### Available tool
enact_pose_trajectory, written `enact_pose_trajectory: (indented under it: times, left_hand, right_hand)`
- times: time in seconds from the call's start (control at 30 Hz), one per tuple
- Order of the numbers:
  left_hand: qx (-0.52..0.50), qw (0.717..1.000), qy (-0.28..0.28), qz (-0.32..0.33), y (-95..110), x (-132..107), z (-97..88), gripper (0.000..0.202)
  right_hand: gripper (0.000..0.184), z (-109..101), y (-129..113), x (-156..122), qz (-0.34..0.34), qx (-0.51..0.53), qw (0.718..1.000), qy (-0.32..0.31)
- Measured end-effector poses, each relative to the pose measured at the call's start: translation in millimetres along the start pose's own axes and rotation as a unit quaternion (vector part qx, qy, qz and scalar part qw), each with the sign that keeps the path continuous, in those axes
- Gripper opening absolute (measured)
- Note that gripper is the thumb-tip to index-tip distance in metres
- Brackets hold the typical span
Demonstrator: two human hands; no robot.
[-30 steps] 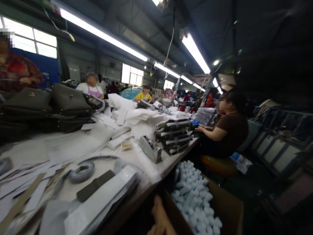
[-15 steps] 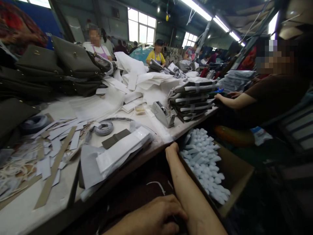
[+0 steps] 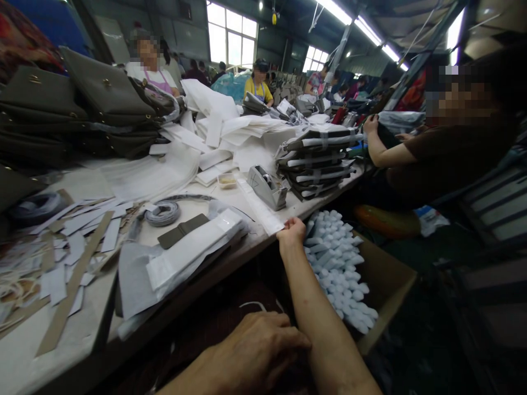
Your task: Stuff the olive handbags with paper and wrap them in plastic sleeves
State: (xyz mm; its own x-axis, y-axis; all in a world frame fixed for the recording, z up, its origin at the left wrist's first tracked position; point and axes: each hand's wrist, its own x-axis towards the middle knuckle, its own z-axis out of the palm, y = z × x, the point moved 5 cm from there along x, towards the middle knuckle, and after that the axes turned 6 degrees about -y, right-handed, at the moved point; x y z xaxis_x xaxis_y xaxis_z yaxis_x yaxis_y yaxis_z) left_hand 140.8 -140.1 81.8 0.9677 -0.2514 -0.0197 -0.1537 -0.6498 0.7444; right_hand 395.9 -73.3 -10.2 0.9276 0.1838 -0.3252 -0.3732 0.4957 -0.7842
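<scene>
My right hand (image 3: 292, 231) reaches to the table edge and pinches the near end of a long, flat white plastic strip (image 3: 261, 207). The strip lies on the table beside a grey tape dispenser (image 3: 267, 187). Low in the view, my left hand (image 3: 263, 343) is loosely closed, knuckles up, against my right forearm; nothing shows in it and its fingertips are partly hidden. Under my right wrist, a cardboard box (image 3: 389, 293) holds many white padded sticks (image 3: 335, 269). A stack of dark bags with white wrapped parts (image 3: 315, 162) stands behind the dispenser.
A white flat packet (image 3: 193, 249) and a dark flat piece (image 3: 183, 230) lie near a coiled grey cord (image 3: 162, 213). Card strips (image 3: 76, 247) cover the left side. Olive bags (image 3: 107, 90) and white sheets (image 3: 247, 129) are piled behind. A co-worker (image 3: 453, 148) sits at right.
My right hand has come up from the table edge and now pinches the strip's end. My left hand stays by my right forearm. The co-worker at right has raised a hand.
</scene>
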Motion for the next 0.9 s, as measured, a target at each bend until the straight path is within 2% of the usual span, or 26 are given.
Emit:
enact_pose_trajectory:
  times: [0.17, 0.27, 0.33, 0.4, 0.57, 0.7, 0.8, 0.9]
  left_hand:
    - [-0.023, 0.999, 0.044, -0.003, -2.3, 3.8, -8.6, 0.022]
    - [-0.059, 0.994, 0.087, -0.014, -8.3, 3.5, -10.3, 0.042]
    - [-0.05, 0.994, 0.093, -0.02, -10.6, 2.7, -8.1, 0.057]
    - [-0.019, 0.997, 0.074, -0.006, -7.6, 2.1, -5.1, 0.059]
    - [0.0, 0.998, -0.022, 0.06, 11.4, -0.8, -5.7, 0.04]
    - [-0.023, 0.996, -0.047, 0.066, 17.8, -7.6, -14.5, 0.026]
    - [-0.016, 1.0, -0.004, 0.023, 11.6, -15.5, -18.5, 0.023]
    - [-0.028, 0.996, 0.078, -0.026, 0.6, -25.1, -18.6, 0.038]
  right_hand:
    - [0.029, 17.6, -13.6, -10.9, 0.03, 0.027, 0.998, 0.045]
    - [0.024, 28.0, -22.4, -20.6, 0.026, 0.038, 0.998, 0.039]
    - [0.018, 33.6, -27.7, -26.5, 0.022, 0.042, 0.999, 0.027]
    - [0.014, 39.1, -32.3, -31.2, 0.022, 0.046, 0.999, 0.011]
    - [0.013, 55.9, -42.1, -43.4, 0.023, 0.06, 0.998, -0.027]
    - [0.015, 74.6, -47.3, -65.1, -0.008, 0.063, 0.996, -0.069]
    - [0.017, 89.4, -50.5, -85.9, -0.058, 0.056, 0.992, -0.1]
    - [0.018, 102.9, -53.1, -102.3, -0.12, 0.041, 0.984, -0.128]
